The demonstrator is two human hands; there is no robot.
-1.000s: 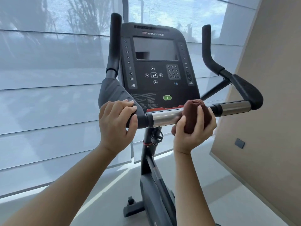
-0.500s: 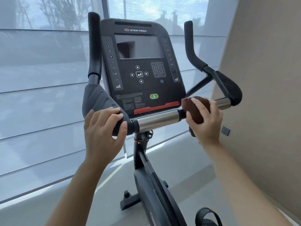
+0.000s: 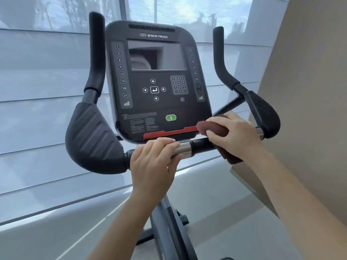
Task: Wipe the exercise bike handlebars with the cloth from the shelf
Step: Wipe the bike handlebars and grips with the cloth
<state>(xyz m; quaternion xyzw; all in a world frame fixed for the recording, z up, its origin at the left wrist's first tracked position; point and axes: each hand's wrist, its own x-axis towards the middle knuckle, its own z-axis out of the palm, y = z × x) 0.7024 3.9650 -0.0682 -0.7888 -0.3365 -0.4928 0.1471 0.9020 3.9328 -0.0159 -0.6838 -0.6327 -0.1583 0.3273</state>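
Fingers (image 3: 221,120) of the right hand (image 3: 232,136) curl round the cloth (image 3: 216,129) on the handlebar (image 3: 200,145), hiding the bar beneath; the left hand (image 3: 154,162) grips the chrome section (image 3: 185,148), shifted right off the black grip (image 3: 128,156).

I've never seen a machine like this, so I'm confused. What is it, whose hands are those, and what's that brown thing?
It is an exercise bike, a bike that stays in one place indoors. The picture comes from a camera worn on a person's head, looking down, so you see what they see: their own two arms. The black board with buttons is the console. Below it runs the handlebar, where riders hold on. The left hand grips the handlebar's shiny silver part. The right hand holds a brown cloth wrapped over the handlebar, to wipe it. The big black pads at the sides look made for resting arms. Behind the bike is a window.
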